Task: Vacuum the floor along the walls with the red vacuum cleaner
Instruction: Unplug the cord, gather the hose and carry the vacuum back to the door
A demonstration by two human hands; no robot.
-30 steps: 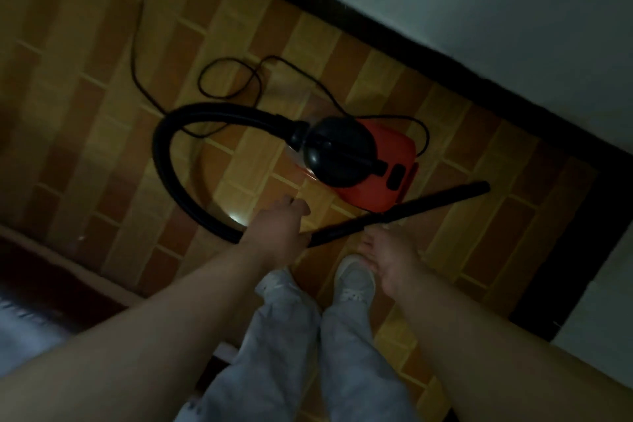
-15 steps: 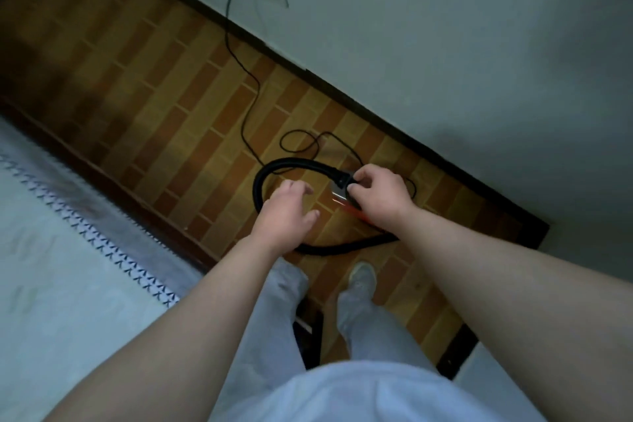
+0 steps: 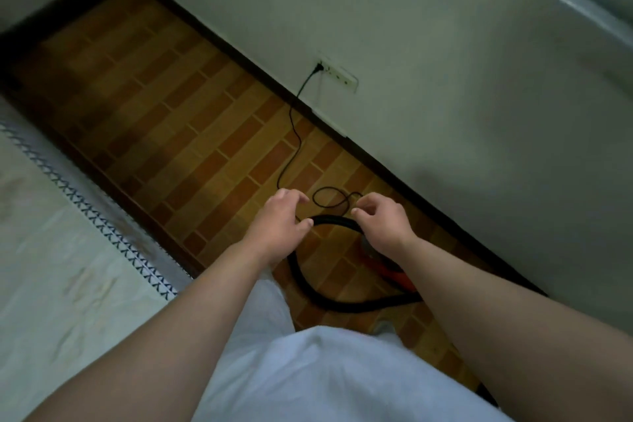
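Right hand (image 3: 383,228) is off the hose joint it touched half a second ago. Both hands now hover higher, and the view has tilted up to show the socket.

Left to right:
- Bed (image 3: 68,267) sits well left of the left hand (image 3: 277,228).
- Left hand: fingers loosely curled, empty, thumb tip just over the black hose (image 3: 330,218).
- Hose arcs between the two hands, then loops back below the left wrist.
- Right hand: half-curled too, nothing visibly in it.
- Red vacuum cleaner (image 3: 385,267) is on the floor (image 3: 171,130) under the right wrist, mostly hidden, near the wall (image 3: 479,113).
- Cord (image 3: 291,147) runs from the socket (image 3: 337,76) to a slack loop just beyond the fingertips.

Risks, my read: dragging the vacuum tightens that loop and yanks the plug. The hose coil also lies in the stepping path, so it's a trip hazard.

Containers: none visible, dust compartment hidden.
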